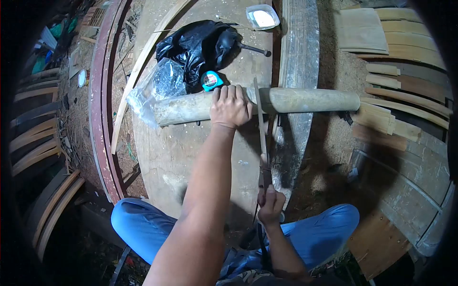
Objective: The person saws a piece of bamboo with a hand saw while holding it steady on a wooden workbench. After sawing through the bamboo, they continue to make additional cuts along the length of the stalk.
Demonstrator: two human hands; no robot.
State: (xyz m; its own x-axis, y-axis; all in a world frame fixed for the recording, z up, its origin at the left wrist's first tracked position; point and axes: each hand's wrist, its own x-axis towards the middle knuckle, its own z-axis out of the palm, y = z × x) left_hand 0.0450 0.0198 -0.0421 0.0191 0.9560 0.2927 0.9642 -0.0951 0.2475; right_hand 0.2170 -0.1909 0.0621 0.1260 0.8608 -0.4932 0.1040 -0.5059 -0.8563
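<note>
A thick, pale bamboo pole (310, 101) lies crosswise on the plywood work surface (191, 162), its right end reaching past the edge of the boards. My left hand (231, 107) presses down on the pole with its fingers wrapped over the top. Just right of that hand, the long narrow blade of a hand saw (261, 125) crosses the pole. My right hand (272, 205) grips the saw's handle close to my lap. Directly behind my left hand is a turquoise tape measure (210, 81). How deep the blade sits in the pole cannot be made out.
Behind the pole lie a black plastic bag (195, 47), a clear plastic bag (164, 78) and a dark metal rod with a knobbed end (253, 48). A white tub (262, 18) stands farther back. Curved wooden strips (408, 97) are stacked at right, others at left.
</note>
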